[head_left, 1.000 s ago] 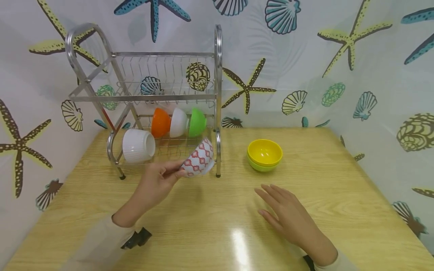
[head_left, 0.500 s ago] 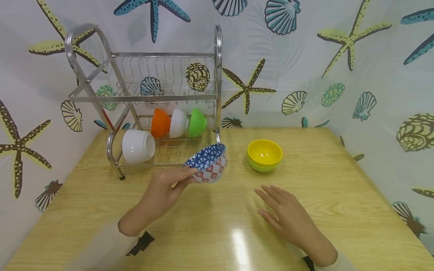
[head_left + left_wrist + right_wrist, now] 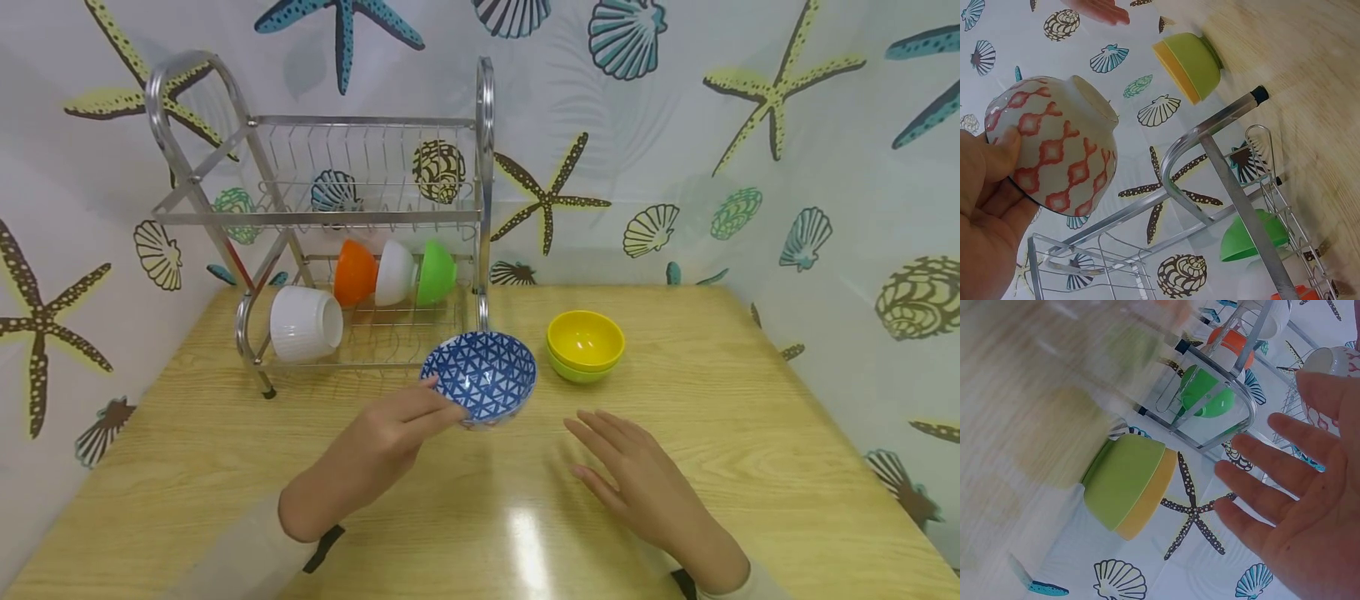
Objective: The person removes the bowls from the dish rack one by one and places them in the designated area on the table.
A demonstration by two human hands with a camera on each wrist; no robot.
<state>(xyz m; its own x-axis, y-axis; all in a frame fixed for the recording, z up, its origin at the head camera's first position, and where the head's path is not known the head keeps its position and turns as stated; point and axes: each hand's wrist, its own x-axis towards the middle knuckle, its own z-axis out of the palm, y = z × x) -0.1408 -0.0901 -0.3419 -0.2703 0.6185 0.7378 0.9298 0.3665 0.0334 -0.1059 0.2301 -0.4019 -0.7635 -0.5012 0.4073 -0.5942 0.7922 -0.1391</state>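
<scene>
My left hand (image 3: pixel 382 442) pinches the near-left rim of a patterned bowl (image 3: pixel 480 375) and holds it above the table, its blue triangle-patterned inside facing up toward the head camera. In the left wrist view the bowl's outside (image 3: pixel 1054 150) is white with red diamond shapes, and the thumb presses on that side. My right hand (image 3: pixel 637 479) hovers over the table with straight, spread fingers and holds nothing. Beyond it stands a yellow bowl (image 3: pixel 585 340) nested in a green bowl (image 3: pixel 581 373), to the right of the patterned bowl.
A two-tier metal dish rack (image 3: pixel 322 218) stands at the back left. Its lower tier carries a white ribbed cup (image 3: pixel 303 323), an orange bowl (image 3: pixel 355 273), a white bowl (image 3: pixel 394 273) and a bright green bowl (image 3: pixel 437 273), all on their sides. Patterned cloth hangs behind the wooden table (image 3: pixel 712 358).
My left hand has carried the patterned bowl rightward and toward me, away from the rack's front, and turned it from tilted on its side to facing upward. My right hand has stayed in place.
</scene>
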